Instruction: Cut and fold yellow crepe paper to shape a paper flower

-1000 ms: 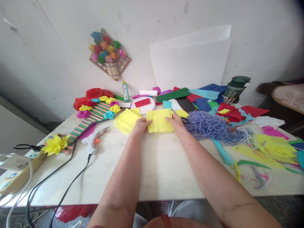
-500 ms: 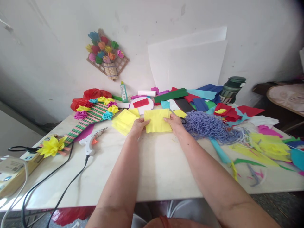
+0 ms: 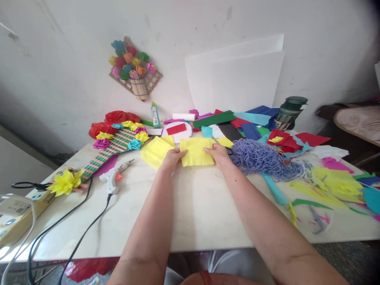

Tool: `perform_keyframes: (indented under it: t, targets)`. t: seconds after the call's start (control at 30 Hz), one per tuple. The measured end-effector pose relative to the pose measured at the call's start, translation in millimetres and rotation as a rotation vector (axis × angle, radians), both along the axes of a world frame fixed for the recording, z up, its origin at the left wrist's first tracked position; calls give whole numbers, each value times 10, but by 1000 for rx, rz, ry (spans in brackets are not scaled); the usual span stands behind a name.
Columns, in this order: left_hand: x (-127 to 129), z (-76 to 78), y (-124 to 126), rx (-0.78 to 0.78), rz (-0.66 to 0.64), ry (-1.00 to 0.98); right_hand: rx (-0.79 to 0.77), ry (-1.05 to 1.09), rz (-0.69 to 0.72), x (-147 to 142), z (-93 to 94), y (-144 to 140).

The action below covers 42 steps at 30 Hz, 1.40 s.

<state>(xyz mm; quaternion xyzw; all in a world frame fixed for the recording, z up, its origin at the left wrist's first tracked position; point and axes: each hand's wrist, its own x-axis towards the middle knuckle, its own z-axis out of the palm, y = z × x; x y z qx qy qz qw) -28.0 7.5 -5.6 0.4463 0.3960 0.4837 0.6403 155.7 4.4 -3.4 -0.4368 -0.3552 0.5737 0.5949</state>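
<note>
A rectangle of yellow crepe paper (image 3: 196,152) is stretched between both my hands over the middle of the table. My left hand (image 3: 173,158) pinches its left edge, thumb on top. On the opposite edge my right hand (image 3: 219,154) grips it the same way. More yellow sheets (image 3: 152,152) lie flat just beside my left hand. Past my right hand, scissors (image 3: 228,151) show only in part, close to a tangled heap of purple yarn (image 3: 258,158). Behind the held paper is a white oval piece (image 3: 181,136) with a red strip (image 3: 176,128) on it.
A glue gun (image 3: 113,178) with a black cord rests on the left, near a striped green craft piece (image 3: 109,152) with paper flowers. A power strip (image 3: 26,204) sits at the left edge. Coloured scraps (image 3: 338,182) and a dark green bottle (image 3: 291,113) are on the right.
</note>
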Motion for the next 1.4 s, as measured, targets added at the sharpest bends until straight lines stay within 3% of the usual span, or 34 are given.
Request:
perform_keyframes:
  t: [0.33,0.67,0.93,1.2,1.4]
  targets:
    - [-5,48,-23,-42,4,-11,36,3,15,-8,-8,-19]
    - [-11,-62,67,1,107,131,131,-88,-18,-61,-62,8]
    - [-45,-32,43,-27,81,138,116,-177,-10,-92,-115,9]
    - [-42,-60,65,-18,134,304,213,-622,-115,-49,-294,147]
    - [-23,-84,83,63,253,520,258,-953,-211,-17,-253,136]
